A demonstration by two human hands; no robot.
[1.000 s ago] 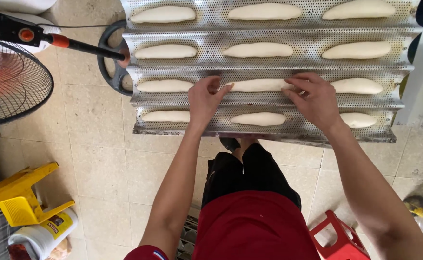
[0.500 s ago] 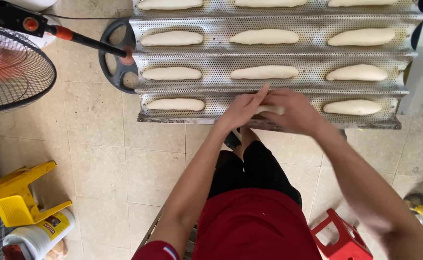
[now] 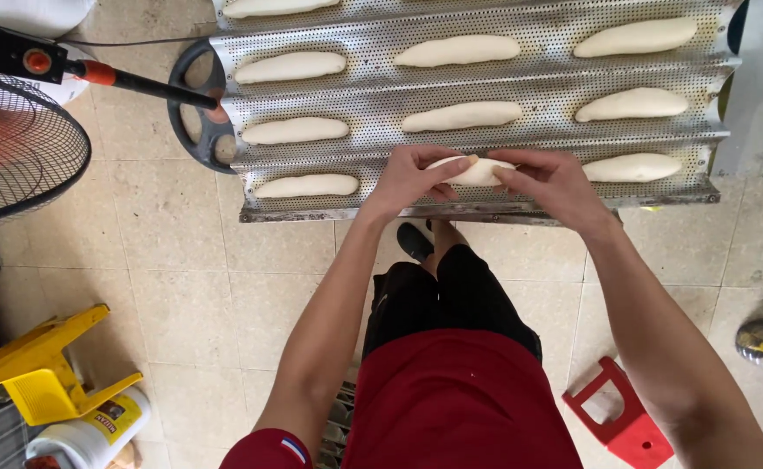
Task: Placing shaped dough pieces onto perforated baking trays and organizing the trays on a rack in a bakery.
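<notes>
Both hands have drawn together since half a second ago. Left hand (image 3: 412, 176) and right hand (image 3: 551, 181) now pinch opposite ends of a pale oblong dough piece (image 3: 473, 171), fingers curled closed around it, just above the nearest channel of the perforated corrugated metal baking tray (image 3: 373, 95). Similar white dough loaves (image 3: 307, 185) lie alongside.

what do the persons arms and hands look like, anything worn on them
Both arms are bare from the upper arm down. The left hand and right hand wear no gloves, and no rings, watch or bracelets show. Only the left arm shows a sleeve: a short red sleeve with a small patch in white, blue and red at its edge.
</notes>
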